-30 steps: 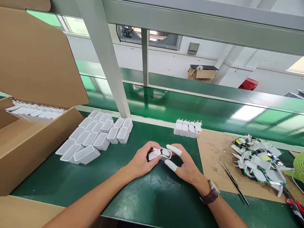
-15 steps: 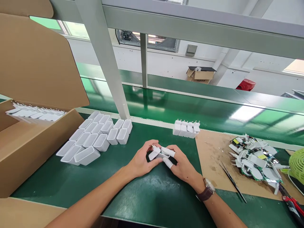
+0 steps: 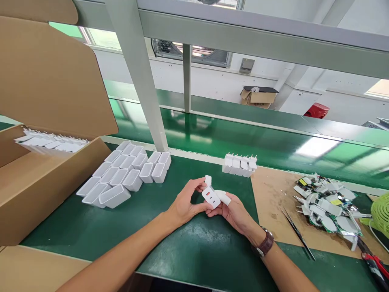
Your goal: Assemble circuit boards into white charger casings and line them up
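Between both hands I hold a white USB charger (image 3: 210,197). Its port face, with an orange port and two smaller slots, is turned toward me. A white flap-like part sticks up at its far end. My left hand (image 3: 189,198) pinches it from the left with thumb and fingertips. My right hand (image 3: 232,209), with white finger cots and a watch on the wrist, grips its right side. Beyond the hands, a short row of white chargers with prongs up (image 3: 239,164) stands on the green table. Open white housings (image 3: 118,175) sit in rows to the left.
At the far left stands an open cardboard box (image 3: 60,186) with white parts inside. On a brown board (image 3: 270,198) at right lie a heap of circuit boards (image 3: 331,207) and tweezers (image 3: 298,233). Red-handled pliers (image 3: 375,261) and a green mesh object (image 3: 380,213) are at the right edge.
The charger has been turned in my hands, so its port face now shows toward me. My right fingers have shifted their grip. The view has moved slightly.
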The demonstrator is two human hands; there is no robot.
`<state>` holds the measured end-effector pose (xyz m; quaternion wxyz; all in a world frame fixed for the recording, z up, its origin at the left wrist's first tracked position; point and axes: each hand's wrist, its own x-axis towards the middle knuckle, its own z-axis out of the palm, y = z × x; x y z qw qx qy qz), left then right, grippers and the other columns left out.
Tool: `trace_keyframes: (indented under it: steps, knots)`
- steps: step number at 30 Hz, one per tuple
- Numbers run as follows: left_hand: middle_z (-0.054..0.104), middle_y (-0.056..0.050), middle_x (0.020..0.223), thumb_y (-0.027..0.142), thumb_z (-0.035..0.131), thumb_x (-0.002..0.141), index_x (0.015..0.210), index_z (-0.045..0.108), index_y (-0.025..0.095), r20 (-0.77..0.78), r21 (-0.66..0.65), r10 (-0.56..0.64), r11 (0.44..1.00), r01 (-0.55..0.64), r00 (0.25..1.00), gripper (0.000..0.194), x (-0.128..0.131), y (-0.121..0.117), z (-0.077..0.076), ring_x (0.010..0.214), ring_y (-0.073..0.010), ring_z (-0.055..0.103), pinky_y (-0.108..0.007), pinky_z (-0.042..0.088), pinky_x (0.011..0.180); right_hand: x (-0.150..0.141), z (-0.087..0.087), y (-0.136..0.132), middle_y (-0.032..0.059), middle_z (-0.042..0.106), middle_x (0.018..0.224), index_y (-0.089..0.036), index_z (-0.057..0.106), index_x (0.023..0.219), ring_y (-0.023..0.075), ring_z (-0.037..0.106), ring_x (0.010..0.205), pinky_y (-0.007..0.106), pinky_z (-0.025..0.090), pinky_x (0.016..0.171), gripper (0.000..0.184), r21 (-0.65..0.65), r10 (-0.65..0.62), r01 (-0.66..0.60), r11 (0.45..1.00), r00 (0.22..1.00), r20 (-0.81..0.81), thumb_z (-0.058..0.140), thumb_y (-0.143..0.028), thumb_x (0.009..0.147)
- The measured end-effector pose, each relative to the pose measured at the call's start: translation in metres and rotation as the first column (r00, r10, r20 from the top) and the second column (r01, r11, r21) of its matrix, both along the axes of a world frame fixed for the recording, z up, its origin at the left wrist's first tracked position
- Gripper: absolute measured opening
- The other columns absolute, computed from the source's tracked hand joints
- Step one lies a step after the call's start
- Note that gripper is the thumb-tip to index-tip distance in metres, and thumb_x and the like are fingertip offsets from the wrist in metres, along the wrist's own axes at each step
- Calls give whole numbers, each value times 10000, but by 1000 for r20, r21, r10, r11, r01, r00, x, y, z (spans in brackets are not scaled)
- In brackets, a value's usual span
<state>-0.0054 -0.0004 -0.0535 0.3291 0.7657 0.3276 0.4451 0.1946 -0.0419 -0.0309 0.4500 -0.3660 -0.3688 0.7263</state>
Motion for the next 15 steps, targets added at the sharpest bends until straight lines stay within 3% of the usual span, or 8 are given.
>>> trace_keyframes:
  steps: [4, 6, 8, 11, 12, 15]
  knots:
    - [670, -74, 1203, 548, 793, 831, 1417, 495, 273, -16, -24, -12, 1000, 12, 1000, 713, -1, 0, 1, 1090, -247, 661, -463, 557, 1014, 0, -4, 1, 98, 740, 940, -158, 707, 1065, 267, 725, 865, 482, 619, 834, 450, 24, -10, 9, 1000, 998, 61, 677, -572, 891]
    - [663, -90, 1251, 518, 804, 832, 1436, 479, 268, -15, -55, -19, 998, 18, 1000, 730, -2, -1, 4, 1126, -254, 656, -462, 554, 1027, 2, -9, 0, 94, 735, 1011, -186, 678, 1121, 279, 711, 951, 487, 601, 883, 438, 117, -112, 91, 989, 976, 186, 711, -535, 860]
    - [641, -112, 1324, 467, 762, 886, 1489, 433, 262, 1, -83, 1, 997, -1, 1000, 717, -2, -1, 9, 1162, -250, 647, -451, 557, 1029, 5, -13, -1, 83, 715, 1062, -219, 643, 1156, 277, 682, 1011, 490, 571, 939, 418, 291, -272, 163, 943, 881, 388, 745, -458, 829]
    - [630, -121, 1363, 388, 662, 969, 1509, 440, 260, -3, -119, 45, 992, -45, 999, 598, -3, 0, 17, 1137, -229, 650, -440, 568, 1008, 11, -16, -3, 82, 660, 1089, -230, 605, 1193, 254, 638, 965, 490, 548, 938, 435, 493, -436, 109, 863, 652, 620, 754, -378, 811]
    - [645, -118, 1337, 377, 646, 978, 1465, 504, 256, -11, -127, 36, 991, -37, 999, 521, -4, 1, 19, 1101, -221, 658, -432, 577, 985, 13, -17, -3, 82, 639, 1102, -226, 573, 1261, 238, 625, 923, 480, 553, 911, 522, 509, -440, 78, 857, 624, 646, 766, -370, 798]
    - [657, -124, 1285, 383, 656, 965, 1214, 707, 224, 25, -186, -85, 979, 88, 996, 300, -4, 3, 26, 925, -182, 673, -387, 608, 880, 18, -19, -2, 41, 611, 1031, -222, 353, 1520, 191, 594, 805, 430, 566, 829, 881, 451, -292, -31, 892, 722, 627, 795, -370, 773]
